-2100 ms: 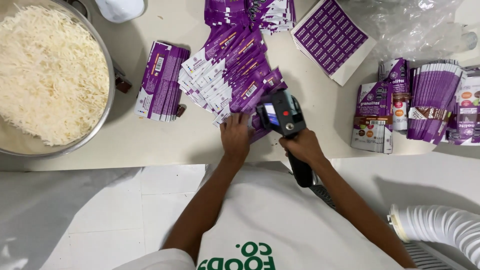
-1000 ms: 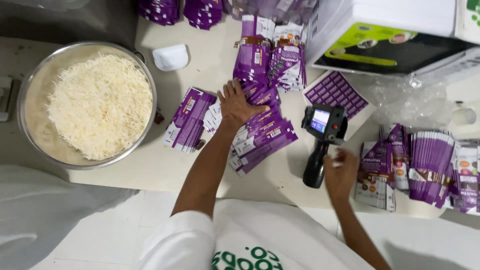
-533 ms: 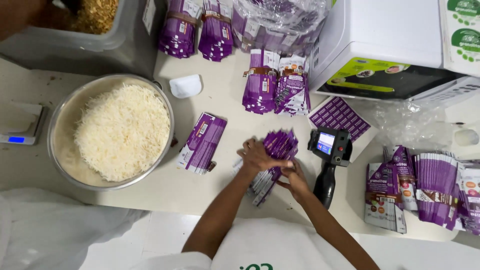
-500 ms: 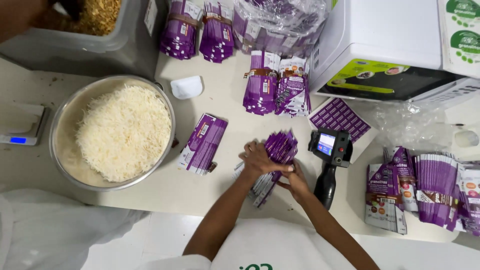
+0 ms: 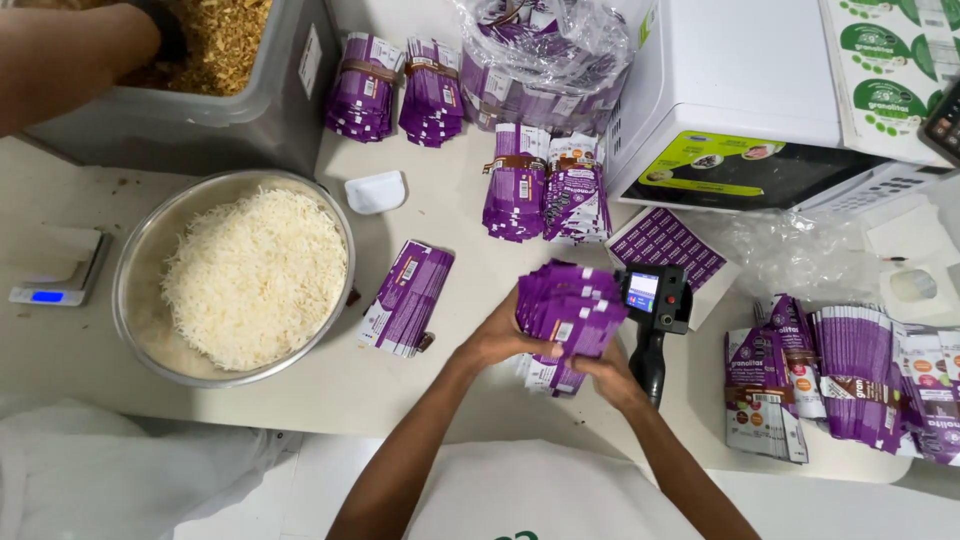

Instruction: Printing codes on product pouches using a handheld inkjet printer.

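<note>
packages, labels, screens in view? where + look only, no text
Purple pouch stack: gathered between left hand and right hand.
Handheld device: black, upright beside the stack, lit screen.
Label sheet: purple grid, flat.
Scale: far left, small blue display.
Banded purple bundles: behind.

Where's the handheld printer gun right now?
In the head view, the black handheld printer stands on the table just right of the purple pouch stack held in both hands, in front of the purple label sheet.
</note>
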